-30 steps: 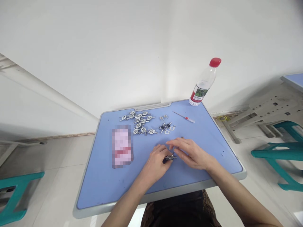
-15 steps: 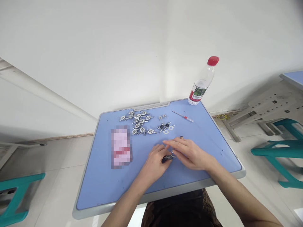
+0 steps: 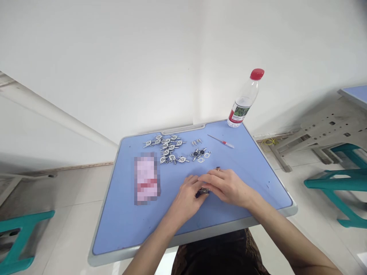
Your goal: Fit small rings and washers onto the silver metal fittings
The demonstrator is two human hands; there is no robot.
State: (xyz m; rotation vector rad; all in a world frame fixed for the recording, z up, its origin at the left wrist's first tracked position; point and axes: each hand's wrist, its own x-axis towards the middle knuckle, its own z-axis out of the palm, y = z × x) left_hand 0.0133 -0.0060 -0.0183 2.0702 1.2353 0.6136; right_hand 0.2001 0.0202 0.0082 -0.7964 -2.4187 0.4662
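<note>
My left hand [image 3: 189, 194] is closed around a small metal fitting [image 3: 204, 190], low over the blue tabletop. Bent in from the right, my right hand [image 3: 228, 187] has its fingertips on the fitting's right end and partly covers it; whether they pinch a smaller piece is hidden. Beyond my hands lie two metal fittings with black round centres [image 3: 198, 153]. Beside them are thin flat gasket-like plates [image 3: 201, 160]. Several similar metal fittings [image 3: 171, 147] form a loose cluster further left, and small metal pieces [image 3: 196, 142] lie at the back.
A screwdriver [image 3: 220, 141] with a clear and red handle lies toward the back right. Behind it stands a red-capped bottle [image 3: 241, 103]. A blurred pink item [image 3: 146, 178] rests at left on the blue table [image 3: 120, 225]. Teal stools [image 3: 335, 185] stand on both sides.
My right hand has shifted slightly left, its fingers curling closer onto the fitting and covering its right end. My left hand keeps its hold in nearly the same place.
</note>
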